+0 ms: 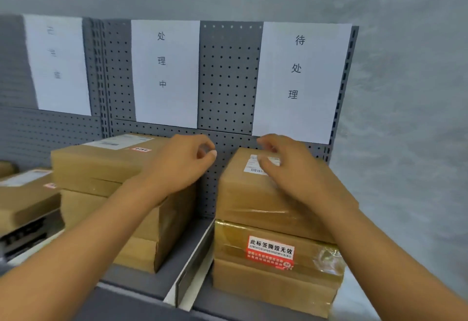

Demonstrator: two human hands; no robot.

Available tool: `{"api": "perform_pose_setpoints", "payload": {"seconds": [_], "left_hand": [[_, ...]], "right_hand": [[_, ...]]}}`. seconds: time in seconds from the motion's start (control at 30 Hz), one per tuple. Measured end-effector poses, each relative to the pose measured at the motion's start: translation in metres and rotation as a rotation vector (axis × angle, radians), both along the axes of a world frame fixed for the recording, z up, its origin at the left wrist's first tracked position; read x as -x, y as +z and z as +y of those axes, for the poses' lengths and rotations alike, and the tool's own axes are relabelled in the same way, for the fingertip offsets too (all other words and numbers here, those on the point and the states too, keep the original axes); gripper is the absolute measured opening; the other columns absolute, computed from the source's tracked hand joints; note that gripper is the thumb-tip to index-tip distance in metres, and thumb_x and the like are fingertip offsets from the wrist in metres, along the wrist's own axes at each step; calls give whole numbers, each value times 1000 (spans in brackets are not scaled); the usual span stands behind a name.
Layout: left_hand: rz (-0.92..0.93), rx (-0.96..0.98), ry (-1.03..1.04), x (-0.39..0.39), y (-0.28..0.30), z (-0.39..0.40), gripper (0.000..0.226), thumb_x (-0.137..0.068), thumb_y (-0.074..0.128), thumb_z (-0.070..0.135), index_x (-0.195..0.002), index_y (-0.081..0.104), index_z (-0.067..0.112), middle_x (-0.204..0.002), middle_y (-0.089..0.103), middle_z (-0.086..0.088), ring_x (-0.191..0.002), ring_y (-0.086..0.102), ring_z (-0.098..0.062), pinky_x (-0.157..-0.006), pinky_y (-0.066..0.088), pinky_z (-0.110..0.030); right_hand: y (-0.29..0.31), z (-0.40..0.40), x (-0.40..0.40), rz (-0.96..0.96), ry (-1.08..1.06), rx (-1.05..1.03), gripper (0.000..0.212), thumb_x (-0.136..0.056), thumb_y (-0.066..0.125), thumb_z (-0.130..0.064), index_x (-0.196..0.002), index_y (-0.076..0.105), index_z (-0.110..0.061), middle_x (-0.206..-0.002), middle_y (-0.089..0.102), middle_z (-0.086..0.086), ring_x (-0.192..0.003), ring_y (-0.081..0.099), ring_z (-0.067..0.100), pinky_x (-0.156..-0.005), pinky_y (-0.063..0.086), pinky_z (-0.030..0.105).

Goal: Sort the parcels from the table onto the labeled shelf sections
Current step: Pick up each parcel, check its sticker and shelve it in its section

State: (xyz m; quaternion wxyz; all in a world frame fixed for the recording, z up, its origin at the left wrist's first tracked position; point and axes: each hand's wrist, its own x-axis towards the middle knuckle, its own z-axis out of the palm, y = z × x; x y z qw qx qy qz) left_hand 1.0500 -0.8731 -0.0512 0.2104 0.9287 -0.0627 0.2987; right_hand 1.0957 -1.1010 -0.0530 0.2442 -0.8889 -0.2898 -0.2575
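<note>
— What's the left hand [181, 166] doing?
— I see it loosely curled, holding nothing, over the middle stack [111, 194].
— And the right hand [286, 168]?
— Fingers relaxed, resting on the top parcel [253, 191] beneath it — right section, under its label [298, 80].

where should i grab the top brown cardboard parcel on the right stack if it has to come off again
Take the top brown cardboard parcel by its left and right side faces, one hand each, coming from the front. It lies flat on the taped parcel with its rear against the grey pegboard, so its sides are likely the easiest open faces.
</note>
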Motion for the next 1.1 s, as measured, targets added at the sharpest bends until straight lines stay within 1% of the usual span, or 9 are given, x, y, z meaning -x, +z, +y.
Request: {"api": "perform_pose_setpoints", "payload": {"seconds": [0.03,0.17,0.27,0.4,0.53,0.67,0.83,1.0,1.1], "left_hand": [[-9,-39,25,18,-2,10,22,-97,54,39,-113,65,30,-98,68,12,-91,62,-9,-78,52,-30],[-19,-229,191,96,-21,61,26,-96,50,45,-115,63,33,-97,67,15,-89,63,-8,-74,54,-35],[18,-312,364,154,-42,108,37,-91,39,56,-113,62,36,-98,67,17,-86,65,-10,-66,52,-33],[67,-322,592,229,-67,170,27,-96,50,46,-117,62,35,-109,68,13,-81,67,-14,-67,53,-34],[70,-350,735,292,-87,242,43,-93,38,53,-119,63,31,-106,70,7,-87,69,-21,-65,56,-35],[89,-391,858,346,-96,318,27,-95,58,38,-117,67,25,-102,72,3,-87,69,-24,-64,52,-33],[82,-470,989,404,-92,417,24,-88,68,30,-110,71,20,-87,72,1,-75,68,-25,-56,41,-27],[129,-411,1062,451,-90,505,33,-97,54,35,-125,63,21,-104,69,0,-97,64,-26,-71,48,-34],[139,-378,1117,472,-95,554,34,-98,52,36,-128,61,23,-109,68,1,-103,63,-24,-76,49,-35]], "right_hand": [[-2,20,9,-20,107,11,38,-101,52,-29,-139,52,-29,-135,56,-11,-126,48,9,-98,35,21],[-28,98,39,-94,455,114,37,-102,50,-26,-138,53,-28,-136,55,-10,-126,45,6,-106,38,28],[-53,162,63,-104,623,83,36,-100,53,-23,-136,56,-24,-133,59,-6,-124,48,11,-105,41,34],[-80,253,108,-26,772,52,36,-100,53,-22,-136,57,-23,-129,60,-5,-121,48,13,-103,39,29],[-95,340,149,-30,872,106,37,-100,52,-27,-137,54,-27,-130,59,-8,-121,47,11,-102,42,33],[-95,434,184,-57,931,155,40,-100,51,-28,-140,53,-24,-135,58,-4,-126,48,16,-105,41,38],[-88,556,237,-83,1019,125,40,-99,55,-22,-138,55,-20,-133,61,0,-124,52,22,-101,44,41],[-90,664,287,-70,1103,112,38,-97,56,-20,-136,58,-17,-127,64,4,-119,54,26,-100,43,42],[-93,725,310,-80,1163,136,37,-97,56,-21,-134,58,-18,-123,65,5,-116,55,27,-98,43,43]]}}
